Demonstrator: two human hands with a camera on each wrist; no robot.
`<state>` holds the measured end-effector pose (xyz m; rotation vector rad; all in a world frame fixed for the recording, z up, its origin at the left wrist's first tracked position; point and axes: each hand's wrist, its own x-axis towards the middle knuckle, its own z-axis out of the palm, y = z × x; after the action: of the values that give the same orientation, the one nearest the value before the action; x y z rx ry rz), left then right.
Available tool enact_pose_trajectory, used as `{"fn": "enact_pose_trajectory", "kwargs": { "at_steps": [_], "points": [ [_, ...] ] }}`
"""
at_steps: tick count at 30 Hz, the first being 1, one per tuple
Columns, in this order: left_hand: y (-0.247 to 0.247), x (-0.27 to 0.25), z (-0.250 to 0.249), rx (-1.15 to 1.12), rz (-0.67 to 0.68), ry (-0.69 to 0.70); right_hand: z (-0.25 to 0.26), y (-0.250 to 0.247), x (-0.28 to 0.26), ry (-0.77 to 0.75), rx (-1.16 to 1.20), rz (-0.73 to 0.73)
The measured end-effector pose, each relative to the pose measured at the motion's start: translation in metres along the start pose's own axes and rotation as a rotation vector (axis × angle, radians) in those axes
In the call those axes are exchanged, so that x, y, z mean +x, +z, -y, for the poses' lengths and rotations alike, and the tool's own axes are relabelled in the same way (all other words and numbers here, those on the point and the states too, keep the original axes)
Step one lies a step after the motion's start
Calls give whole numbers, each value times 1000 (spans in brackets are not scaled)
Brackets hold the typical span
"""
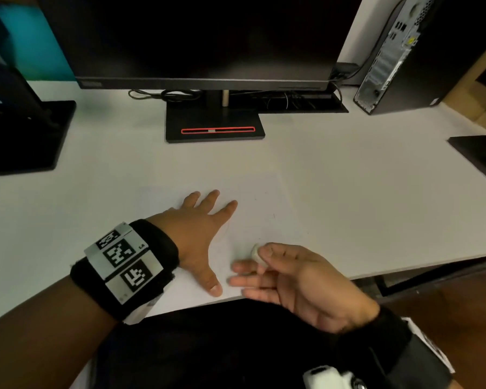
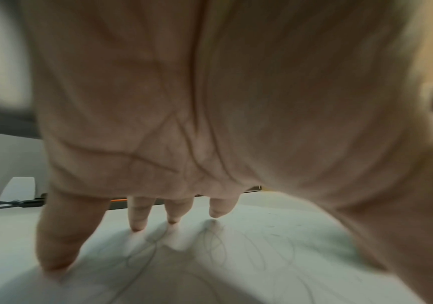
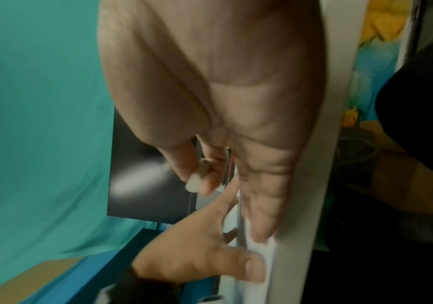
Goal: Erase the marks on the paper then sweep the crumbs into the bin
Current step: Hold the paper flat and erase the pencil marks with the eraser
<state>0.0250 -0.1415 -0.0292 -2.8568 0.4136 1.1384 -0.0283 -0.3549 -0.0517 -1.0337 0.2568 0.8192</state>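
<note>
A white sheet of paper (image 1: pixel 264 209) lies on the white desk, with faint pencil loops (image 2: pixel 210 246) showing under my left palm in the left wrist view. My left hand (image 1: pixel 199 226) lies flat on the sheet with fingers spread, pressing it down. My right hand (image 1: pixel 281 270) hovers at the desk's near edge, pinching a small white eraser (image 1: pixel 255 251) between thumb and forefinger; the other fingers stretch out toward the left thumb. The eraser (image 3: pixel 194 181) also shows in the right wrist view. Crumbs are too small to make out. No bin is in view.
A dark monitor (image 1: pixel 197 37) on a black stand (image 1: pixel 213 127) sits behind the paper. A second black stand (image 1: pixel 26 136) is at far left, a computer tower (image 1: pixel 399 57) at back right, a dark pad (image 1: pixel 480 153) at the right edge. Cables (image 1: pixel 166 94) trail behind.
</note>
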Motion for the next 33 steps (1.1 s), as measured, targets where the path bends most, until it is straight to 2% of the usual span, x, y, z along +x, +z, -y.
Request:
{"fn": "enact_pose_trajectory", "kwargs": {
  "at_steps": [2,5,7,9,12,14,16,20,22,24,27,29,31,33],
  "points": [
    [0,-2,1,-19,6,-22,14,-15,10,-64,145,-136],
    [2,-3,2,-57,9,-51,47,-44,21,-373,447,-361],
    [3,-4,3,-72,7,-63,52,-39,17,-449,463,-342],
    [5,-4,4,-84,1,-66,35,-18,15,-325,391,-217],
    [8,-4,5,-82,-21,-43,0,18,18,-37,68,-6],
    [9,-6,5,-83,-22,-34,-3,21,30,62,23,37],
    [9,-7,5,-75,-16,-40,16,8,45,47,140,-17],
    [6,-9,5,-76,-10,-41,68,-37,55,-334,435,-325],
    [5,-10,5,-71,-22,-41,74,-39,43,-404,474,-321],
    [7,-10,4,-68,-34,-40,58,-20,33,-321,383,-226],
    [12,-12,0,-67,-54,-20,19,16,30,-17,135,-28],
    [14,-15,-2,-61,-67,-14,12,17,39,131,37,40],
    [15,-17,-4,-53,-65,-21,32,3,54,78,151,-11],
    [15,-18,-3,-44,-61,-20,61,-21,70,-111,355,-162]
  ]
}}
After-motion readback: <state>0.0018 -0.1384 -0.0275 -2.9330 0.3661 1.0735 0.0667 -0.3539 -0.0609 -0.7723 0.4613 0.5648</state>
